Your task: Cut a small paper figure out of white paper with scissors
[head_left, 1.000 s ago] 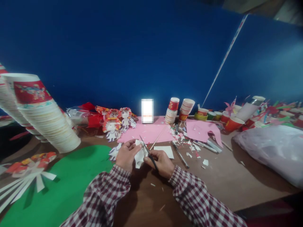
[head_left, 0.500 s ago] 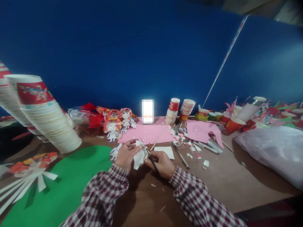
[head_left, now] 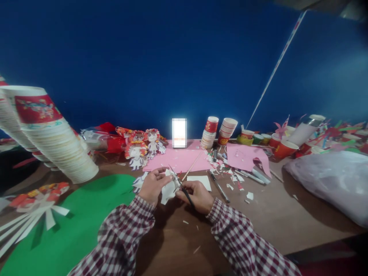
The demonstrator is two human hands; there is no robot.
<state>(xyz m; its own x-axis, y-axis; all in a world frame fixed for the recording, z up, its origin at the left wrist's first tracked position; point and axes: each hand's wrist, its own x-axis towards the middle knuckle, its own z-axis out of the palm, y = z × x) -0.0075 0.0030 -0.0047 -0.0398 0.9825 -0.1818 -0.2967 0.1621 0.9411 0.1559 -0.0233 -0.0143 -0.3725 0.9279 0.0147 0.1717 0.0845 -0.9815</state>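
1. Paper: white, pinched in left hand, above table.
2. Scissors: gripped by right hand, blades near paper; blurry, cutting contact unclear.
3. Pink sheet: flat on table, beyond both hands.

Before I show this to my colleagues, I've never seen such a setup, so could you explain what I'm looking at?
There is no machine here: these are a person's bare hands below checked sleeves. The view comes from a camera worn on that person's head, looking forward and down. The left hand holds white paper; the right hand holds dark-handled scissors beside it. On the brown table lie a green sheet at left, a pink sheet beyond the hands, and paper scraps and pens to the right. Around them are paper figures, stacked cups and a plastic bag.
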